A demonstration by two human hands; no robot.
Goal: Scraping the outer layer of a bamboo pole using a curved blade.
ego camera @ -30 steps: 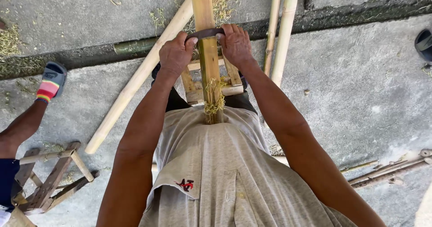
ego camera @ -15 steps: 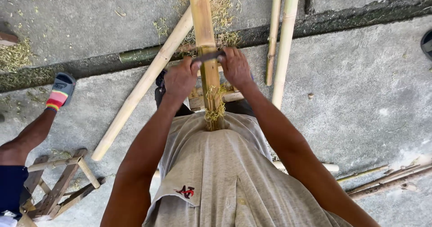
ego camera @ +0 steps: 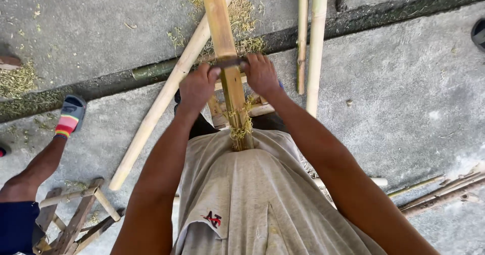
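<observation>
Concrete floor point(ego camera: 404, 93), hands gripping bamboo pole point(ego camera: 222, 27)

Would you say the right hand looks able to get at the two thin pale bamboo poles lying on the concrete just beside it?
Probably yes, once freed: the right hand grips a dark blade handle across the bamboo strip, but the two thin pale bamboo poles lie close beside it, nothing between.

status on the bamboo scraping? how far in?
Done: shavings cling to the near stretch of the bamboo pole. In hand: left hand and right hand grip a blade across it. Left: three other poles lie on the concrete.
</observation>
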